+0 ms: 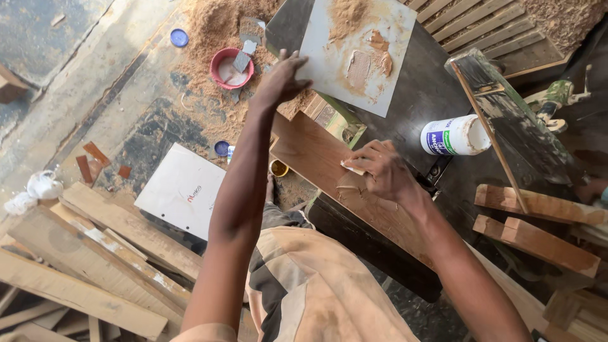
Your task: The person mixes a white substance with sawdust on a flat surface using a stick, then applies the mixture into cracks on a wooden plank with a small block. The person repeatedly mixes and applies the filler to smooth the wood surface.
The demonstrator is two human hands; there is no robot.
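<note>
Brown plank (316, 158) lies slanted on the dark worktop (418, 95), a pale filler patch on it under my right hand (380, 171). That hand pinches a small pale scraper (352, 167). My left hand (282, 79), arm outstretched, fingers open, touches the grey board (380, 69).

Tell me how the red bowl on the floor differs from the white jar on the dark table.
The red bowl stands upright among sawdust on the floor; the white jar lies on its side on the dark table. The red bowl is low and wide with a scraper in it; the white jar is taller and labelled. Both are open containers with pale contents.
</note>
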